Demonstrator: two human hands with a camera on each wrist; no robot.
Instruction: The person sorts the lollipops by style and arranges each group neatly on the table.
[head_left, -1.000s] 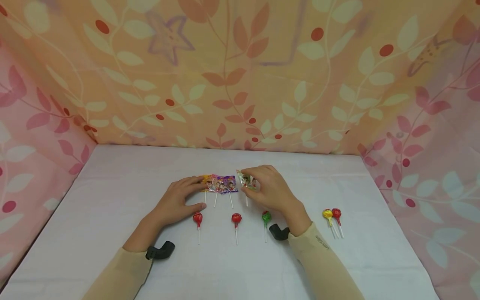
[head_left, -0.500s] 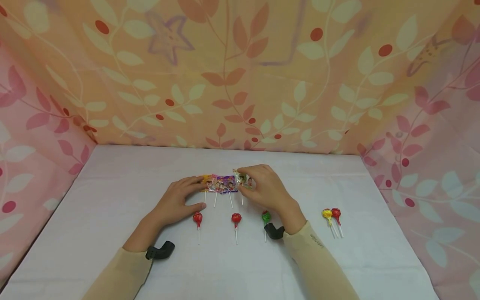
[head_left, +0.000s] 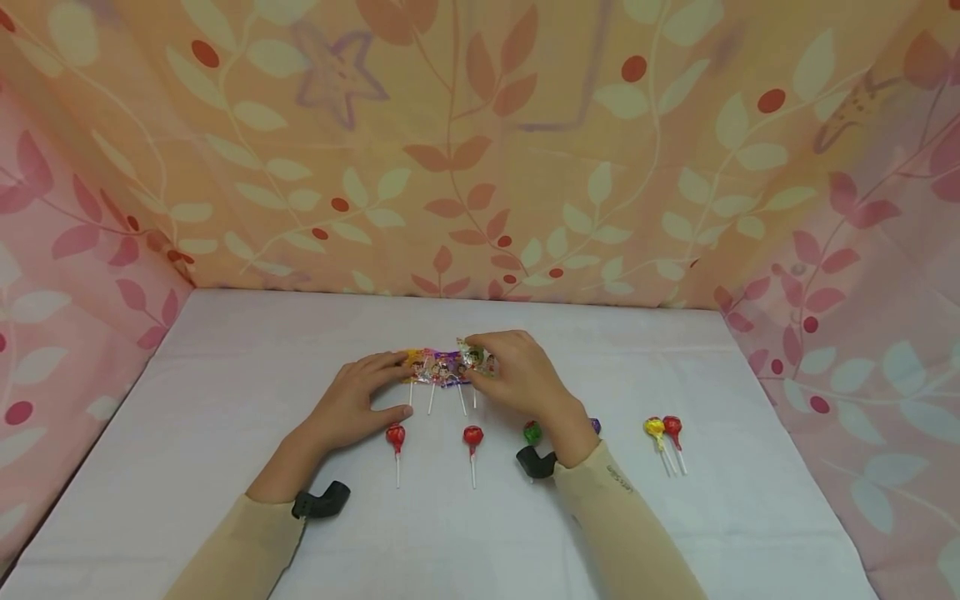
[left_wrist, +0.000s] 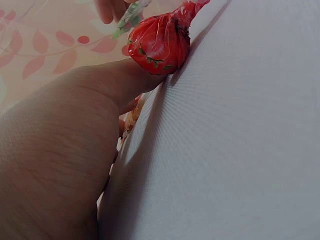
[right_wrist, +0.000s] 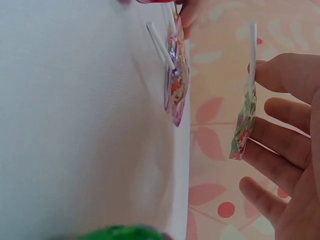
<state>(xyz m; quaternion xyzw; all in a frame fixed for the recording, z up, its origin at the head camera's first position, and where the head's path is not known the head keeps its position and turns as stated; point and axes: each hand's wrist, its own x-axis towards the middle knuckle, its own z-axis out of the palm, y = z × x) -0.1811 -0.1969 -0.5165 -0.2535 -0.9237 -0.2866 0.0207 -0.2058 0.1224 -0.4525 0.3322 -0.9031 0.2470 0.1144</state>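
My right hand (head_left: pixel 521 379) pinches a flat lollipop in a green-and-clear wrapper (right_wrist: pixel 244 125); the right wrist view shows it lifted off the cloth, stick between thumb and fingers. Just left of it lies a row of flat wrapped lollipops, with a purple one (head_left: pixel 447 369) at the right and an orange one (head_left: pixel 415 360) at the left end. My left hand (head_left: pixel 356 400) rests on the table, fingers extended onto the orange one, thumb apart. By that thumb is a round red lollipop (left_wrist: pixel 160 45). Fingertips of the left hand are partly hidden in its wrist view.
Nearer me lie another round red lollipop (head_left: pixel 472 436) and a green one (head_left: pixel 532 432), partly behind the right wrist's black mount (head_left: pixel 536 462). A purple one (head_left: pixel 596 425) peeks past that wrist. Yellow (head_left: pixel 655 427) and red (head_left: pixel 672 427) lollipops lie together at right. Patterned curtains surround the white table.
The right hand has moved left with the green-wrapped lollipop, which now overlaps the purple one in the head view. A round purple lollipop has come into sight behind the right wrist. The left hand stays still.
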